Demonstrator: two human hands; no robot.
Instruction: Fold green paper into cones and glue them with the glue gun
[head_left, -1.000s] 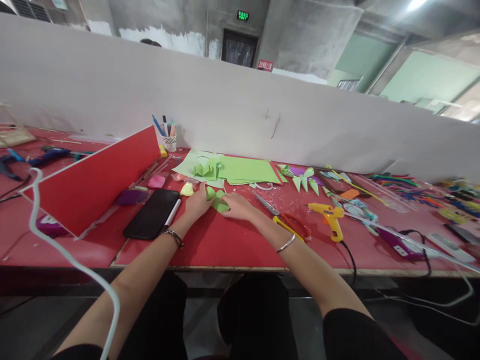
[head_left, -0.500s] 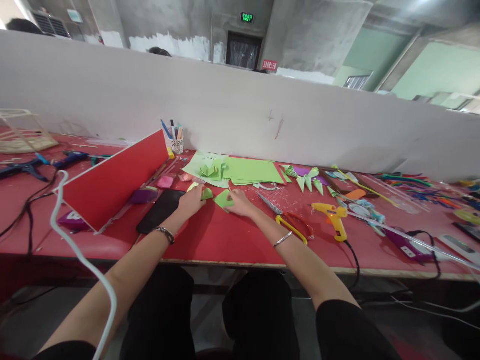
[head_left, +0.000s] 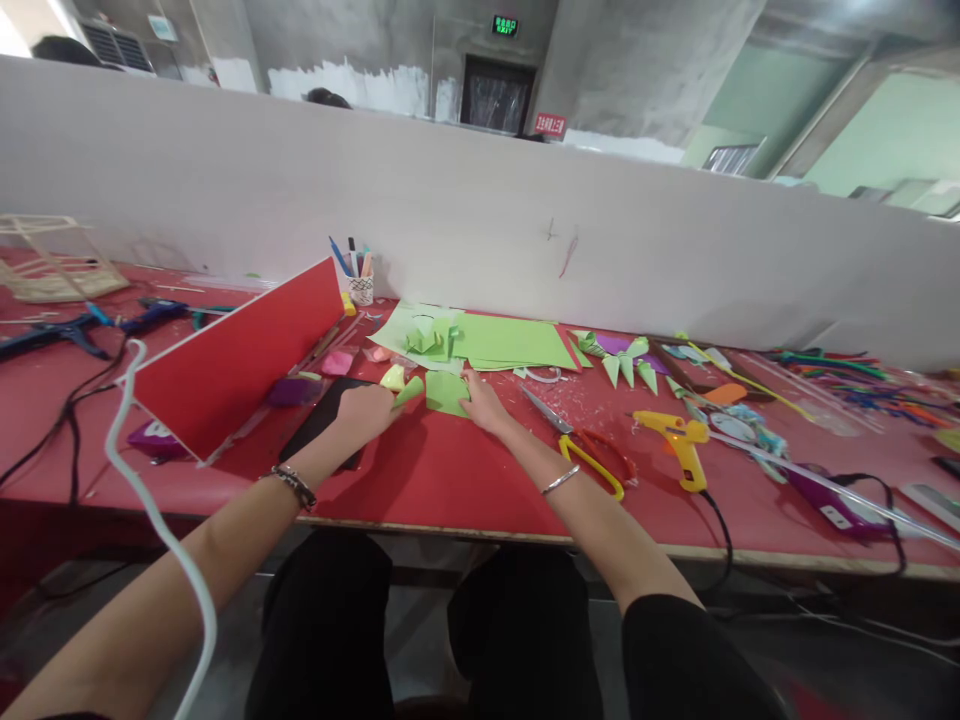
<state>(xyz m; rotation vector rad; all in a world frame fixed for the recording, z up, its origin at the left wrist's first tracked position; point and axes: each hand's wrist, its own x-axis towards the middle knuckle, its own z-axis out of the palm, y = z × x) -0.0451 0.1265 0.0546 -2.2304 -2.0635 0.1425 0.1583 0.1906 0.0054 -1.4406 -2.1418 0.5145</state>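
touching two green papers [head_left: 445,394]

Red table [head_left: 442,475]: scissors [head_left: 565,430], glue gun [head_left: 681,437].

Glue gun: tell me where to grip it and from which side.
The glue gun is probably best taken by its handle, coming from the table's near edge. The handle slants toward that edge, while the nozzle points left, away from such a grip. The cord leaves the handle's foot, so grip above it.
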